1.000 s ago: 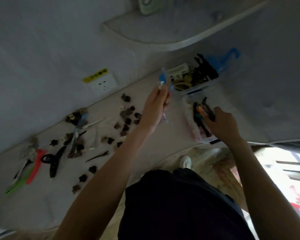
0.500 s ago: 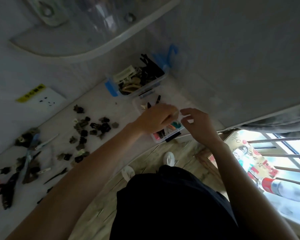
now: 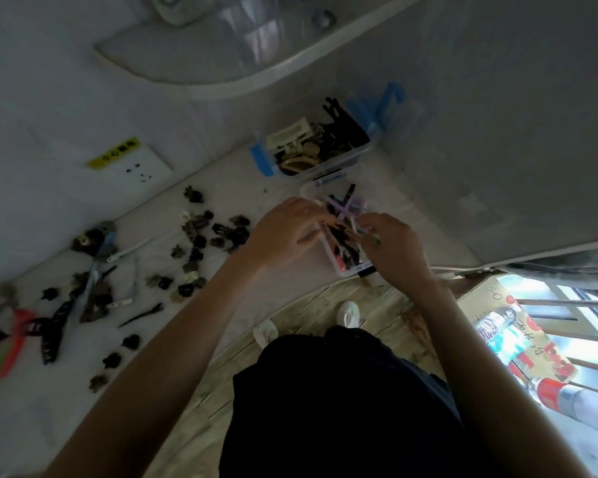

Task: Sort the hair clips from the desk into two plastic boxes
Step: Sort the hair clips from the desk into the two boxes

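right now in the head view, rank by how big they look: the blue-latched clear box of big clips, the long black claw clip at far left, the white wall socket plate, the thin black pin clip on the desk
1. Blue-latched clear plastic box
2. White wall socket plate; it sits farther back, so its lead over the next is unsure
3. Long black claw clip
4. Thin black pin clip

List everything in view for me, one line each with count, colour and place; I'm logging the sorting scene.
far plastic box: one, clear with blue latches, back of the desk by the wall, holds large cream, tan and black claw clips
near plastic box: one, clear, desk edge, holds slim black, purple and pink clips
small claw clips: many, dark, scattered mid-desk
long clips: several, black, blue and white, left of desk
flat clips: red and green, far left edge
desk: one, white
wall socket: one, white with yellow label
shoes: two, white, on wooden floor
left hand: over near box, handling slim clips
right hand: pinching a slim clip
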